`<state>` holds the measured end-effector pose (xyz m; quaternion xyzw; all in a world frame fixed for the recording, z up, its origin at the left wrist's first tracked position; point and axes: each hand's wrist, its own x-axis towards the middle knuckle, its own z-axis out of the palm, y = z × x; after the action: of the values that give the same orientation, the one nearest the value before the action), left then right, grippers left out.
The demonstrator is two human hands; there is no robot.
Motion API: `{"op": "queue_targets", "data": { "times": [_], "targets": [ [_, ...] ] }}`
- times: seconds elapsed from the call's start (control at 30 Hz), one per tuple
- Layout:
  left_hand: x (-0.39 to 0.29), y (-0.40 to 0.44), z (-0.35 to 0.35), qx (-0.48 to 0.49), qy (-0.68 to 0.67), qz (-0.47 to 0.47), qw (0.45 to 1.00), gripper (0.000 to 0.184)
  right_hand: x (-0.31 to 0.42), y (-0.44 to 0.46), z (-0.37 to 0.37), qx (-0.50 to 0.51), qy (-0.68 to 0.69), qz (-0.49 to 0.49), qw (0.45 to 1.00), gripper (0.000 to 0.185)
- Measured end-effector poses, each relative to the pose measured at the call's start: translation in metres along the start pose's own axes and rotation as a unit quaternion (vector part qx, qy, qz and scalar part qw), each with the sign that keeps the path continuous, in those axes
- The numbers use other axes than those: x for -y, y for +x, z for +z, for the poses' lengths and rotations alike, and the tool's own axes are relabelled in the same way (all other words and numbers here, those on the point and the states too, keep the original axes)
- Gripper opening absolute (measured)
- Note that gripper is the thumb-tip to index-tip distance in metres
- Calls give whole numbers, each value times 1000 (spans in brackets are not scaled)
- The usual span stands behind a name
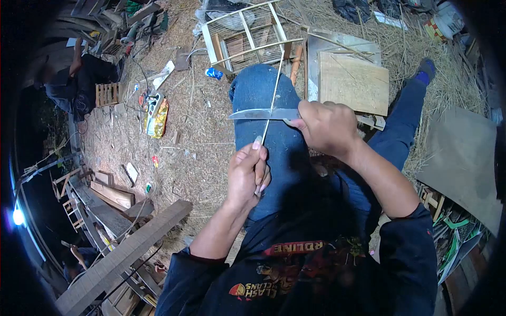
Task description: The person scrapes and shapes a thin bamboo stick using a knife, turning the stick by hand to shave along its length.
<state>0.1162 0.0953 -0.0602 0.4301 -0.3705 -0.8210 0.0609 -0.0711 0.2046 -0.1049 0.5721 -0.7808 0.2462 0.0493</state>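
Note:
My right hand (328,126) is closed round the handle of a knife (258,114), whose blade points left across my raised knee. Under or against the blade runs a thin wooden stick (275,92), slanting up and away from me. My left hand (247,171) pinches the near end of that stick between thumb and fingers, just below the blade. The knife's handle is mostly hidden in my fist. Beyond my knee stands a wooden cage (245,34) with thin bars, and the stick's far end reaches towards it.
Right of my knee lies a light wooden board (353,81) on a grey sheet. A yellow packet (156,120) and a blue crumpled wrapper (214,73) lie on the shaving-strewn ground. A thick beam (126,255) crosses the lower left. Another person (74,84) sits at the upper left.

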Motion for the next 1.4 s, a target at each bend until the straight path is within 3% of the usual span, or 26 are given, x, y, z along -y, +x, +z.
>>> {"op": "queue_targets", "data": {
  "times": [0.13, 0.17, 0.2, 0.4, 0.47, 0.53, 0.6, 0.63, 0.77, 0.87, 0.93, 1.0, 1.13, 1.27, 1.3, 1.4],
  "targets": [
    [-4, 0, -5, 32, -44, -21, 998, 32, 19, -2, -8, 54, 0, -31, 998, 44],
    [-5, 0, -7, 32, -43, -23, 998, 32, 9, 3, -6, 17, -71, -4, 997, 45],
    [-5, 0, -10, 43, -57, -30, 997, 31, -3, 10, -4, 7, -59, 51, 997, 46],
    [-9, 1, -15, 72, -105, -51, 991, 28, 6, 10, -6, 32, -27, -9, 999, 45],
    [-11, 2, -17, 74, -119, -56, 989, 27, -11, 20, -4, 49, -68, 83, 993, 46],
    [-14, 2, -20, 100, -168, -85, 977, 23, 12, 11, -10, 63, -55, 37, 996, 46],
    [-16, 4, -24, 118, -203, -101, 967, 22, 24, 5, -5, -2, 69, -39, 997, 45],
    [-16, 4, -26, 131, -240, -116, 955, 21, 21, 8, -12, 46, -19, -8, 999, 44],
    [-17, 3, -22, 117, -233, -129, 957, 27, 27, 7, -6, 6, 33, -6, 999, 45],
    [-12, 3, -25, 130, -247, -111, 954, 21, 21, 11, -13, 69, -34, 65, 995, 42],
    [-11, 4, -22, 140, -215, -84, 963, 21, 19, 8, -3, 16, -23, 56, 998, 42],
    [-10, 3, -23, 136, -216, -89, 963, 21, 32, -1, 0, -11, 39, -39, 998, 43],
    [-12, 1, -20, 104, -199, -91, 970, 21, 18, 8, -7, 55, -6, 31, 998, 41],
    [-10, -4, -25, 119, -200, -94, 968, 21, 13, 12, -10, 15, -39, 16, 999, 42],
    [-9, -6, -26, 113, -193, -93, 970, 21, 6, 16, -8, 10, -19, 96, 995, 42],
    [-7, -6, -23, 102, -186, -93, 973, 21, 26, 6, -12, 82, 34, 18, 996, 42]
  ]
}}
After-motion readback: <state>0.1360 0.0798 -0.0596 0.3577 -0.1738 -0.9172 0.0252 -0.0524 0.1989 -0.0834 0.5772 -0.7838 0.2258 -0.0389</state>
